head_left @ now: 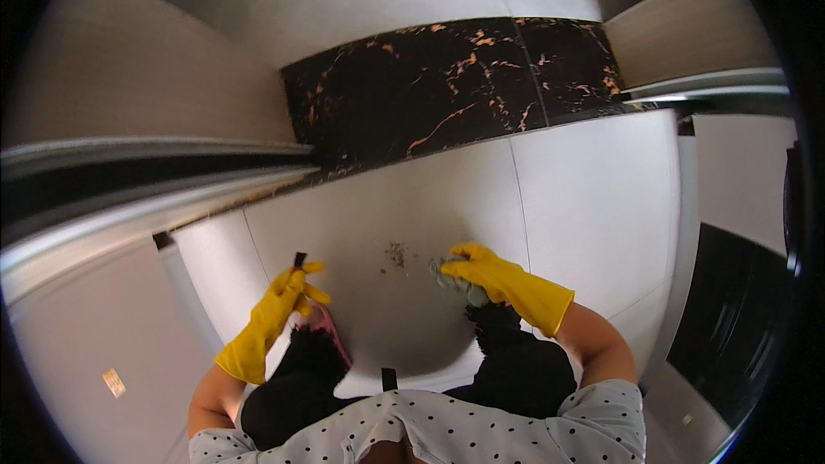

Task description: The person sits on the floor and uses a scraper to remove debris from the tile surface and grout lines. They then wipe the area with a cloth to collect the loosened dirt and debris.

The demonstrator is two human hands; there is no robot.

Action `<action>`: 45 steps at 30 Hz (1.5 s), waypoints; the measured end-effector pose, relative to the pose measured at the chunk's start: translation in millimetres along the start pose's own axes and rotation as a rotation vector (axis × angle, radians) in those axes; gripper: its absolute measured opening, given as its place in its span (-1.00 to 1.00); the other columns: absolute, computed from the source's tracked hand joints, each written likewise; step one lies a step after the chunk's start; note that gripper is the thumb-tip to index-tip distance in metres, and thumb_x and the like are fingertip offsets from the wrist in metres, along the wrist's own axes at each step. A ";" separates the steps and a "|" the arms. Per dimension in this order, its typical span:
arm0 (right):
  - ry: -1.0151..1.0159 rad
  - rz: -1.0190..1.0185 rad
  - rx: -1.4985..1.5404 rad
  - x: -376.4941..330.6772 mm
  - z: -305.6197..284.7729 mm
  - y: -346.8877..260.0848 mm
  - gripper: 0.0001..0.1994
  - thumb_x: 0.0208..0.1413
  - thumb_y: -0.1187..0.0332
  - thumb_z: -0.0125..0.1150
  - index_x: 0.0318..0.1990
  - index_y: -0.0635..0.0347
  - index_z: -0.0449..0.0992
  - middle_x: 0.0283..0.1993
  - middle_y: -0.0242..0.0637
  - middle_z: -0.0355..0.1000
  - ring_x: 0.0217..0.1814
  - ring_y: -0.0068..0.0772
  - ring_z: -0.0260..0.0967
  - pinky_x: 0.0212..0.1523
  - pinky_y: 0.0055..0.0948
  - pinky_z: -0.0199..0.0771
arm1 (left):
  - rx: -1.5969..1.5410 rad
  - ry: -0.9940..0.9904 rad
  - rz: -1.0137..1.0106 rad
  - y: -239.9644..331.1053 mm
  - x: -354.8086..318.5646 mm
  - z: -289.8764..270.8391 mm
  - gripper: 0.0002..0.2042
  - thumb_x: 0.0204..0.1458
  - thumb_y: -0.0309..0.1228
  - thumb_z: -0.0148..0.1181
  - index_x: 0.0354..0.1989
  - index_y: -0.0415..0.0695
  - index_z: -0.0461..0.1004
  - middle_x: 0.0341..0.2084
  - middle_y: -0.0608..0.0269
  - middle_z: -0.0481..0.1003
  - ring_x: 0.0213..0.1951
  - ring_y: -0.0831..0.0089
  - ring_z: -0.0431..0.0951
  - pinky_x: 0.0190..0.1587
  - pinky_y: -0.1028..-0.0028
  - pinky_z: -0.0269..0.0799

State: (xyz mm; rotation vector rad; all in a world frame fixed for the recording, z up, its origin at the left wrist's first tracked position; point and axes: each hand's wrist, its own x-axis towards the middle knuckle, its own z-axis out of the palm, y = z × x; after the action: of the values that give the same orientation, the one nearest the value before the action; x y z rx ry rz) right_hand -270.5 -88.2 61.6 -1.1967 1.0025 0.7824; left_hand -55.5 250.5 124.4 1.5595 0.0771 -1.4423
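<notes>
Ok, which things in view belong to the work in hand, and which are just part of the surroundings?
In hand:
- left hand, yellow-gloved, with a small dark object, kind unclear
- right hand, yellow-gloved, holding a grey-green cloth
- scattered crumbs between them

Surroundings:
- black marbled slab
- pale tiled floor
- orange label

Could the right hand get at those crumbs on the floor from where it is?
Probably yes: the right hand, gloved and holding a grey-green cloth, is just to the right of the crumbs, and nothing seems to stand between.
</notes>
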 end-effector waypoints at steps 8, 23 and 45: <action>-0.079 -0.104 0.212 19.5 -15.8 -51.1 -0.59 0.11 0.21 0.34 0.07 0.17 0.50 -0.27 -0.35 0.47 -0.31 -0.50 0.38 -0.33 -0.53 0.43 | 0.059 0.552 0.138 5.3 -84.8 34.0 -0.51 0.37 -0.10 -0.14 0.27 -0.22 0.32 -0.37 0.20 0.62 -0.59 0.68 0.34 -0.47 0.68 0.27; -0.325 -1.318 -0.682 52.4 23.2 -45.3 -0.53 -0.01 0.60 0.21 0.12 0.10 0.48 0.20 -0.18 0.38 0.21 -0.17 0.35 0.25 -0.35 0.32 | -0.208 0.984 0.056 -96.4 -227.8 115.4 -0.54 0.37 -0.11 -0.13 0.18 -0.23 0.41 -0.32 0.22 0.63 -0.57 0.69 0.33 -0.47 0.71 0.23; -0.471 0.264 -0.606 -13.8 206.5 7.1 -0.91 0.23 0.32 0.20 -0.20 0.06 0.47 -0.41 -0.50 0.42 -0.54 -0.65 0.27 -0.62 -0.55 0.27 | -0.974 0.462 0.039 -449.1 -207.1 197.3 -0.50 0.35 -0.04 -0.14 0.04 -0.26 0.51 -0.50 0.15 0.61 -0.64 0.57 0.37 -0.52 0.57 0.34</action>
State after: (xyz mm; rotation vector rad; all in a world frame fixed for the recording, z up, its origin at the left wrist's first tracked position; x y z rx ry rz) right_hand -239.9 115.4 84.3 -1.3025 0.5423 1.5724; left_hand -537.7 466.8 59.8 1.0075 0.8784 -0.7604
